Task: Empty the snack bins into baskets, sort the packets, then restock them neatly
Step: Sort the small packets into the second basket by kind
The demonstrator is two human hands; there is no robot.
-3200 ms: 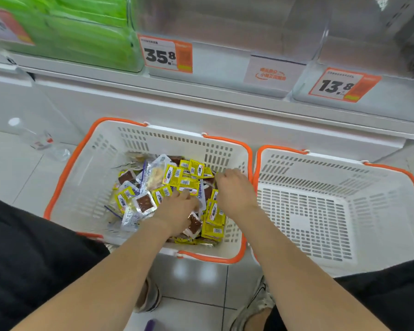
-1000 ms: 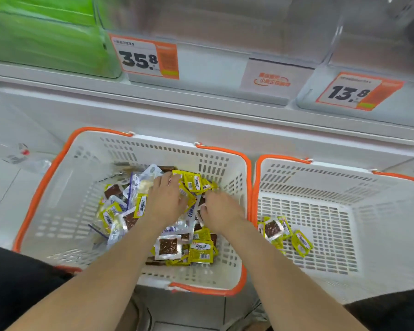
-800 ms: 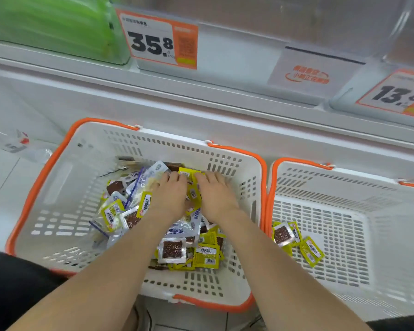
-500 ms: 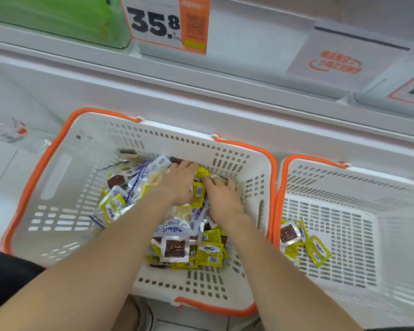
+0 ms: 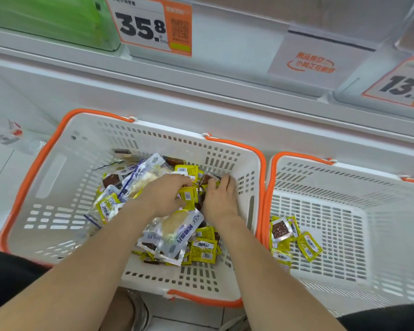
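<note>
Since the earliest frame, the right basket (image 5: 320,180) has gained a small cluster of yellow packets (image 5: 309,246), and since half a second ago the two hands have drawn slightly apart. The mixed pile of packets (image 5: 202,250) lies in the middle and right half of the left basket (image 5: 65,144), a white slotted basket with an orange rim. It holds small yellow sachets, brown ones, and larger clear packets (image 5: 175,231) with blue print. The left hand (image 5: 164,195) rests on top of the pile, its fingers curled round a few yellow sachets (image 5: 186,194). The right hand (image 5: 219,199) lies just beside it, near the basket's right wall. Its fingers are bent down onto a brown-and-yellow sachet; whether it grips this cannot be told. The right basket stands touching the left one, its cluster lying against the near left corner. Both baskets sit on the floor in front of a white shelf (image 5: 201,96). Above hang a price tag (image 5: 144,26) reading 35.8, a second price tag (image 5: 402,87) cut off by the frame edge, and green packs (image 5: 46,17) at upper left. A shoe (image 5: 140,314) shows below the left basket.
</note>
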